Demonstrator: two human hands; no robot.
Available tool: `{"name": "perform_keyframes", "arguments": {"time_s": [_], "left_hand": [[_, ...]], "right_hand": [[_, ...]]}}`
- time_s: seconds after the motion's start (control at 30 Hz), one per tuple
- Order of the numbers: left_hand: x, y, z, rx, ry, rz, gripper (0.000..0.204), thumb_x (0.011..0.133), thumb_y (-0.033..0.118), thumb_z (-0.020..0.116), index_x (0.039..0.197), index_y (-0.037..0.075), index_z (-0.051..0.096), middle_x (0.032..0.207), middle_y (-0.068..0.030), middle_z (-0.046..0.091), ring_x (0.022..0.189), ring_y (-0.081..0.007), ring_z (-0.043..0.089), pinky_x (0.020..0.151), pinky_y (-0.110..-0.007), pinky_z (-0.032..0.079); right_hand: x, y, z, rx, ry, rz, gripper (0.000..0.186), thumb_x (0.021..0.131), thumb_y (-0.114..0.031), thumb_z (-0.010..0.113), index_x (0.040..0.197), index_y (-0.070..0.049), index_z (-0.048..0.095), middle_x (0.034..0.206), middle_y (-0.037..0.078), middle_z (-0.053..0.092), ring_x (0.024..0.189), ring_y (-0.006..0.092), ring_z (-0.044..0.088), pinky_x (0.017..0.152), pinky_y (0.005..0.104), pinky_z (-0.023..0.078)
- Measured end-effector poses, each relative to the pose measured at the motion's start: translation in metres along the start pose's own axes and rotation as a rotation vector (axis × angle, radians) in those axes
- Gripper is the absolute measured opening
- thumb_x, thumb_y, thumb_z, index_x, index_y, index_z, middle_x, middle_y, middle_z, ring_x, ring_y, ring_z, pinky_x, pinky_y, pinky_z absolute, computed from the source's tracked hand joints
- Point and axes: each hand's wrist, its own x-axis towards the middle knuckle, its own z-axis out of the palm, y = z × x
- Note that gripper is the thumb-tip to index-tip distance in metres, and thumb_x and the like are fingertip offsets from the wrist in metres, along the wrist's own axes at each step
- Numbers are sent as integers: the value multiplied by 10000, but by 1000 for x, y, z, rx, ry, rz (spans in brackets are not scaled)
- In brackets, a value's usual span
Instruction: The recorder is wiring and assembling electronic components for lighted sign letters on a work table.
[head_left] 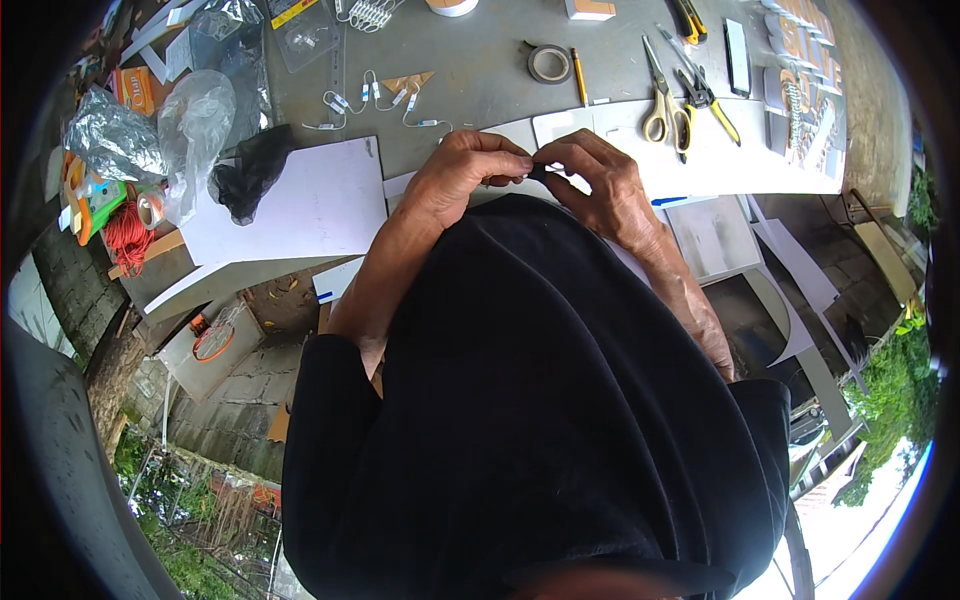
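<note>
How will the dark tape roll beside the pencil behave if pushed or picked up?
The tape roll lies flat on the grey table, so a push would likely slide it, not roll it. Wound as a ring, it should probably hold its shape when gripped. Its loose end, jutting out at upper left, might catch on fingers.

This is looking like an outdoor workshop. Scissors [661,92] and pliers [706,97] are lying at upper right; greenery [888,400] is growing at lower right.
</note>
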Motion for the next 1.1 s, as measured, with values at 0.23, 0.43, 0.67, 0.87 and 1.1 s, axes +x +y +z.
{"name": "perform_keyframes", "arguments": {"time_s": [0.23,0.43,0.67,0.87,1.1], "left_hand": [[-2,-1,1,-21,-16,54,150,820,85,767,933,-14,770,808,-93,734,790,-154,673,784,-291,521],[-8,-6,7,89,13,244,129,823,41,793,943,-5,774,846,-107,750,801,-146,674,752,-280,548],[-15,0,17,751,146,851,103,809,46,793,908,58,767,860,-59,746,812,-172,649,729,-316,523],[-18,0,24,830,202,942,98,781,42,811,856,63,752,843,-41,741,809,-199,655,722,-325,532],[-16,-1,29,832,191,934,123,759,31,822,854,77,758,834,-28,738,819,-187,659,709,-325,535]], "right_hand": [[0,8,1,-3,100,-137,230,791,5,768,1010,-51,727,951,80,703,869,232,690,719,345,586],[-3,5,1,211,112,64,157,799,-3,778,951,-33,756,881,70,718,761,183,687,672,308,567],[-3,7,-2,490,15,310,88,845,-70,795,898,-13,754,806,38,720,713,83,646,631,257,513],[-4,9,-10,717,-83,584,90,831,-59,804,866,-6,740,790,39,717,708,63,623,624,225,479],[-12,11,-3,933,10,650,62,819,-17,762,853,6,715,799,55,719,702,71,613,639,234,477]]}}
